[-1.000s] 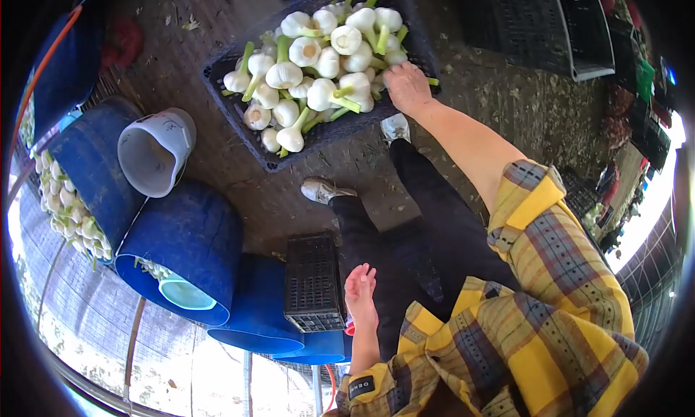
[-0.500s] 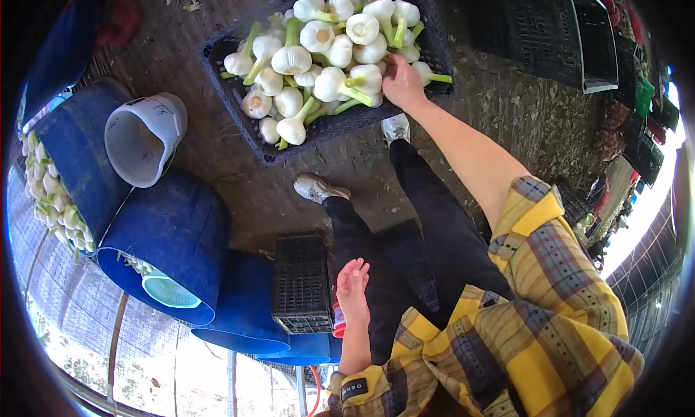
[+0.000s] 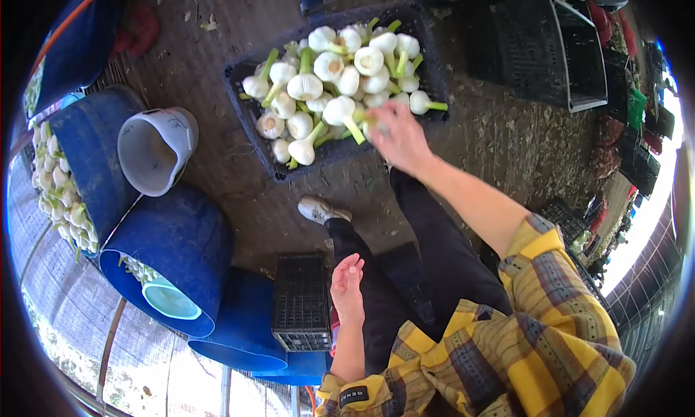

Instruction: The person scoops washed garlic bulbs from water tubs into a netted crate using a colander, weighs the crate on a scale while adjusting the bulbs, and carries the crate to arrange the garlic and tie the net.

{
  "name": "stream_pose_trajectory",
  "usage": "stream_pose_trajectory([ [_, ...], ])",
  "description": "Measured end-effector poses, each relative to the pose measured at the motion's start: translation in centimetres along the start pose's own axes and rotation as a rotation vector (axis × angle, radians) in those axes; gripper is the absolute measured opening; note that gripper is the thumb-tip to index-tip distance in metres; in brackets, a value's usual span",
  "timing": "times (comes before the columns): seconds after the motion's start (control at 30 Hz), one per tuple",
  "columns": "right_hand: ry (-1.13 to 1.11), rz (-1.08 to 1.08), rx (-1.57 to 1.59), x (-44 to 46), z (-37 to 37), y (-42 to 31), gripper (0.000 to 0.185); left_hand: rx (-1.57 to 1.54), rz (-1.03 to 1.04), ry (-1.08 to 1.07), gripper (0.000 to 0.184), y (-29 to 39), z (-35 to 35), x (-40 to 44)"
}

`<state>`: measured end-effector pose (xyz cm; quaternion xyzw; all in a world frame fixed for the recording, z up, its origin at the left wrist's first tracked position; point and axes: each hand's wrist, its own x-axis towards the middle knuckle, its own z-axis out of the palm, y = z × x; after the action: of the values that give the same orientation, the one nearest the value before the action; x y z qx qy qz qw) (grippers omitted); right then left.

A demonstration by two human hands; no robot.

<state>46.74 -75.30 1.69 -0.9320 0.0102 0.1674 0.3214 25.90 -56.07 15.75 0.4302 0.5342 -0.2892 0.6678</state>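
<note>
A black plastic crate (image 3: 253, 138) on the floor holds a heap of white garlic bulbs (image 3: 305, 86) with trimmed green stems. At the crate's near right side is my right hand (image 3: 399, 136), blurred by motion. Its fingers are closed around a garlic bulb (image 3: 374, 120), which is mostly hidden by them. Beside it lies another garlic bulb (image 3: 339, 111), its stem pointing toward me. My left hand (image 3: 347, 290) hovers in front of my body over my leg, fingers loosely bent and apart, holding nothing.
A white bucket (image 3: 148, 153) lies against large blue barrels (image 3: 170, 225) on the left. Garlic fills one barrel; another contains a pale green bowl (image 3: 171, 301). A black crate (image 3: 302, 294) stands left of my legs, and a dark bin (image 3: 539, 51) sits at right.
My right hand has drawn toward me, over the crate's near edge, with a garlic bulb in its fingers. The whole view has shifted slightly. My left hand has hardly moved.
</note>
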Motion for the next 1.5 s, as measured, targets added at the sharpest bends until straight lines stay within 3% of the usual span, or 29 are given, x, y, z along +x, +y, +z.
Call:
stream_pose_trajectory([
  [0.1, -0.298, 0.026, 0.106, -4.4, -4.1, -6.2, 0.033, -0.019, 0.103, -0.040, 0.037, 2.3, 2.3, 0.7],
  [0.17, -0.347, -0.259, 0.156, -6.9, -5.3, -8.7, 0.036, -0.187, 0.124, -0.024, 0.040, 5.4, 5.2, 0.4],
  [0.2, -0.523, -0.196, 0.238, -6.7, -6.4, -9.6, 0.035, -0.355, 0.066, -0.031, 0.038, 6.0, 5.9, 0.7],
  [0.23, -0.701, -0.130, 0.320, -6.4, -7.5, -10.4, 0.035, -0.315, 0.034, -0.045, 0.035, 5.9, 5.4, 1.2],
  [0.3, -0.288, -0.275, 0.322, -2.9, -6.5, -8.9, 0.028, -0.237, -0.035, -0.066, 0.030, 4.8, 3.6, 2.3],
  [0.33, -0.317, 0.017, 0.254, -0.2, -6.8, -8.5, 0.022, -0.218, -0.013, -0.027, 0.021, 4.5, 3.4, 2.3],
  [0.37, -0.012, -0.102, 0.058, 2.1, -4.7, -5.6, 0.027, -0.230, -0.019, -0.024, 0.020, 4.0, 3.0, 2.1],
  [0.4, 0.024, -0.089, -0.159, 4.7, -4.4, -4.4, 0.035, -0.242, -0.024, -0.018, 0.019, 3.3, 2.3, 1.9],
  [0.47, -0.011, -0.053, -0.380, 8.8, -2.7, -1.7, 0.049, -0.248, -0.022, 0.006, 0.020, 2.9, 2.0, 1.5],
  [0.57, -0.116, -0.085, -0.496, 11.3, -0.1, 1.1, 0.051, -0.194, -0.067, 0.022, 0.025, 2.1, 1.8, 0.9],
  [0.67, -0.153, 0.007, -0.360, 11.2, -2.1, 1.3, 0.052, -0.189, -0.079, -0.014, 0.027, 2.2, 2.3, -0.4],
  [0.83, -0.035, -0.094, -0.103, 3.4, -6.9, -2.1, 0.054, -0.261, -0.046, -0.172, 0.040, 3.8, 4.3, -0.8],
  [0.9, -0.154, -0.091, 0.074, -0.9, -9.1, -5.0, 0.053, -0.274, -0.049, -0.261, 0.043, 5.1, 5.2, -1.2],
  [0.93, -0.119, -0.204, 0.166, -2.7, -9.9, -6.2, 0.053, -0.278, -0.053, -0.298, 0.045, 5.5, 5.4, -1.4],
  [1.03, -0.311, -0.266, 0.317, -7.2, -12.6, -9.6, 0.055, -0.407, -0.229, -0.393, 0.048, 5.1, 5.1, -1.1],
  [1.07, -0.373, -0.301, 0.344, -8.4, -12.8, -9.9, 0.055, -0.468, -0.274, -0.479, 0.053, 4.1, 4.4, -0.4],
  [1.17, -0.525, -0.363, 0.435, -10.3, -13.8, -11.3, 0.051, -0.530, -0.379, -0.469, 0.056, 4.0, 4.1, -0.9],
  [1.2, -0.547, -0.384, 0.424, -10.7, -13.9, -11.6, 0.050, -0.582, -0.380, -0.570, 0.057, 4.3, 4.0, -1.3],
  [1.3, -0.644, -0.434, 0.400, -11.2, -14.0, -12.0, 0.048, -0.424, -0.421, -0.569, 0.060, 3.4, 3.2, -1.7],
  [1.43, -0.772, -0.524, 0.361, -10.7, -14.1, -12.4, 0.042, -0.429, -0.438, -0.527, 0.048, 2.1, 2.1, -2.0],
  [1.5, -0.746, -0.550, 0.364, -10.0, -13.8, -12.2, 0.034, -0.460, -0.446, -0.390, 0.046, 1.3, 1.9, -2.3],
])
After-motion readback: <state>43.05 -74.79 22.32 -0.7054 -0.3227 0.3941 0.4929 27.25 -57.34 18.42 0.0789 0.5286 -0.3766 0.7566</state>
